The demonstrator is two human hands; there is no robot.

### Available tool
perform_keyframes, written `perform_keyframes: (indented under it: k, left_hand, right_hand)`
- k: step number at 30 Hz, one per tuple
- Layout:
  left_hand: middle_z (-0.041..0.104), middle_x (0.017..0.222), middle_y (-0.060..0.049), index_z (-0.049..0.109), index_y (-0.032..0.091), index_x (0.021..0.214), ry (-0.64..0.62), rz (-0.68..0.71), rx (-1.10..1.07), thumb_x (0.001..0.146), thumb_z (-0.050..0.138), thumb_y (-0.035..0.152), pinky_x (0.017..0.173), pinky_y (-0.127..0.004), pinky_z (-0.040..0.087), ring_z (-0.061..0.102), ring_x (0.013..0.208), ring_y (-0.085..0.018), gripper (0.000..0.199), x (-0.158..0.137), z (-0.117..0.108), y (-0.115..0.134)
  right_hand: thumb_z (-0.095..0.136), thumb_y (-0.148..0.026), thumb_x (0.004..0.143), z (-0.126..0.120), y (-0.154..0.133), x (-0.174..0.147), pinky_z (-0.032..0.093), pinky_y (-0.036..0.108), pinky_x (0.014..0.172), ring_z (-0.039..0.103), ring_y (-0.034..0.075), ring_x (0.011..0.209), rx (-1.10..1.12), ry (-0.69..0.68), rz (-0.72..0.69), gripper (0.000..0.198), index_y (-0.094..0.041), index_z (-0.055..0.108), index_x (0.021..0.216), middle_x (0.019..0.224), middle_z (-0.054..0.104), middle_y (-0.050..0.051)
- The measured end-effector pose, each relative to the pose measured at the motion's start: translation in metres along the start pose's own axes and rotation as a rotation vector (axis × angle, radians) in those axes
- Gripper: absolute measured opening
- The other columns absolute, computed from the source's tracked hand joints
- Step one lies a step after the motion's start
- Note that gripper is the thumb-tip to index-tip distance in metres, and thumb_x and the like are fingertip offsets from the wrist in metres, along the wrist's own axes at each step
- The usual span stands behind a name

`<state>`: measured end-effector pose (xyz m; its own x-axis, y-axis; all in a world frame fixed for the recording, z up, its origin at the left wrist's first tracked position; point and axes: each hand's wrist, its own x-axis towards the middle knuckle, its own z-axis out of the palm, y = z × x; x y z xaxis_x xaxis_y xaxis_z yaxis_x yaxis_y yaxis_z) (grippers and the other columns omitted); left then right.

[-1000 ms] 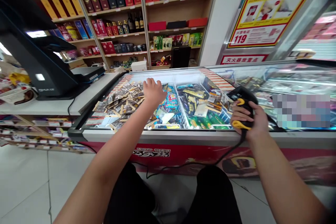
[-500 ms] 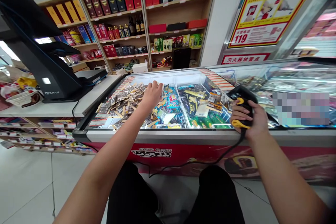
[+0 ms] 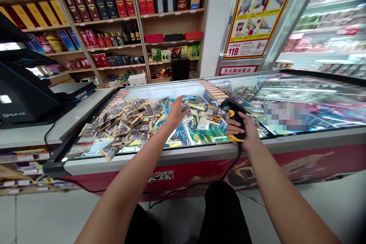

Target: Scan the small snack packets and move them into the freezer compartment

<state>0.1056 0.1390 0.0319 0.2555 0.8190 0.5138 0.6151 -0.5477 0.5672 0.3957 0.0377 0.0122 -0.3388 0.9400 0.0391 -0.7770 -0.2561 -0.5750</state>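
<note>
My right hand (image 3: 248,131) is wrapped round a black and yellow handheld barcode scanner (image 3: 235,108), whose cable (image 3: 239,156) hangs down the freezer's front. In my left hand (image 3: 175,113) is a small packet (image 3: 186,111), pinched at the fingers and partly hidden by them. It looks dark with a pale edge, and it faces the scanner across a short gap. To the left, a heap of similar small brown snack packets (image 3: 131,116) lies on the freezer's glass top (image 3: 97,143).
Under the glass, wrapped goods lie in white wire baskets (image 3: 187,135). A dark checkout terminal (image 3: 25,84) stands on the counter (image 3: 64,122) at left. Shelves of boxed bottles (image 3: 105,5) line the back. A second cable (image 3: 82,187) runs along the freezer's front.
My left hand has left the heap and moved right towards the scanner, now with a packet in its fingers. The view has swung, and the scanner stays in my right hand.
</note>
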Motion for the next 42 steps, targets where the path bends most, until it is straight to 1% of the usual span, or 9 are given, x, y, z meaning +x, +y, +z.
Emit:
perform_keyframes:
  k: [3, 8, 12, 16, 19, 24, 28, 34, 42]
  left_hand:
    - [0.063, 0.144, -0.019, 0.041, 0.017, 0.159, 0.021, -0.078, -0.09, 0.093, 0.07, 0.016, 0.109, -0.039, 0.051, 0.063, 0.131, -0.027, 0.072, -0.002, 0.014, -0.007]
    - [0.055, 0.156, -0.02, 0.043, 0.02, 0.162, -0.018, -0.128, -0.247, 0.086, 0.072, 0.011, 0.098, -0.036, 0.057, 0.07, 0.113, -0.022, 0.081, -0.01, 0.016, -0.021]
    - [0.064, 0.148, -0.02, 0.033, 0.022, 0.169, 0.049, -0.331, -0.553, 0.088, 0.076, 0.014, 0.091, -0.036, 0.061, 0.074, 0.103, -0.021, 0.092, -0.009, 0.019, -0.023]
    - [0.076, 0.13, -0.02, 0.053, 0.015, 0.156, 0.14, -0.484, -0.774, 0.092, 0.076, 0.019, 0.099, -0.039, 0.06, 0.075, 0.116, -0.025, 0.068, -0.006, 0.021, -0.024]
    - [0.076, 0.129, -0.02, 0.065, 0.012, 0.143, 0.147, -0.422, -0.656, 0.097, 0.071, 0.023, 0.102, -0.04, 0.058, 0.074, 0.12, -0.027, 0.048, -0.007, 0.018, -0.023]
    - [0.077, 0.124, -0.016, 0.058, 0.018, 0.15, 0.051, -0.151, -0.127, 0.108, 0.053, 0.032, 0.1, -0.04, 0.055, 0.074, 0.115, -0.029, 0.044, -0.018, 0.014, -0.015]
    - [0.078, 0.112, -0.014, 0.053, 0.02, 0.149, 0.001, -0.15, 0.132, 0.11, 0.049, 0.035, 0.087, -0.037, 0.055, 0.075, 0.103, -0.03, 0.042, -0.025, 0.015, -0.006]
    - [0.078, 0.108, -0.015, 0.044, 0.013, 0.156, -0.048, -0.229, 0.072, 0.102, 0.058, 0.029, 0.077, -0.032, 0.054, 0.075, 0.094, -0.027, 0.058, -0.024, 0.01, 0.0]
    - [0.077, 0.121, -0.017, 0.048, 0.015, 0.155, -0.024, -0.216, 0.06, 0.095, 0.066, 0.032, 0.088, -0.035, 0.057, 0.074, 0.112, -0.031, 0.065, -0.023, 0.016, -0.007]
  right_hand:
    - [0.077, -0.034, 0.093, 0.003, 0.004, 0.004, 0.041, 0.016, 0.041, 0.026, 0.003, 0.037, -0.126, 0.013, 0.068, 0.024, -0.02, 0.06, 0.103, 0.06, 0.048, -0.01]
    - [0.077, -0.048, 0.092, 0.009, 0.012, 0.009, 0.041, 0.019, 0.043, 0.033, 0.005, 0.039, -0.386, -0.011, 0.203, 0.032, -0.021, 0.06, 0.098, 0.063, 0.052, -0.007]
    - [0.078, -0.052, 0.089, 0.011, 0.014, 0.005, 0.045, 0.022, 0.047, 0.037, 0.006, 0.043, -0.426, -0.057, 0.187, 0.038, -0.021, 0.061, 0.1, 0.069, 0.055, -0.005]
    - [0.078, -0.053, 0.092, 0.015, 0.015, 0.0, 0.044, 0.022, 0.047, 0.039, 0.007, 0.045, -0.436, -0.036, 0.133, 0.037, -0.022, 0.062, 0.106, 0.071, 0.054, -0.006]
    - [0.079, -0.055, 0.091, 0.017, 0.016, -0.001, 0.044, 0.023, 0.046, 0.039, 0.007, 0.045, -0.436, -0.018, 0.105, 0.04, -0.022, 0.063, 0.108, 0.071, 0.056, -0.005]
    - [0.084, -0.062, 0.084, 0.016, 0.017, 0.001, 0.045, 0.023, 0.045, 0.041, 0.008, 0.045, -0.455, 0.021, 0.058, 0.048, -0.022, 0.065, 0.105, 0.073, 0.064, -0.001]
    - [0.08, -0.066, 0.087, 0.012, 0.017, 0.002, 0.038, 0.022, 0.04, 0.033, 0.006, 0.04, -0.478, 0.011, 0.039, 0.048, -0.021, 0.064, 0.093, 0.062, 0.057, -0.002]
    - [0.074, -0.069, 0.09, 0.009, 0.016, -0.001, 0.034, 0.021, 0.038, 0.028, 0.006, 0.036, -0.506, -0.016, 0.038, 0.049, -0.021, 0.067, 0.099, 0.056, 0.053, -0.004]
    - [0.076, -0.069, 0.089, 0.013, 0.015, -0.002, 0.034, 0.021, 0.038, 0.023, 0.004, 0.037, -0.505, -0.036, 0.031, 0.05, -0.021, 0.068, 0.099, 0.056, 0.054, -0.004]
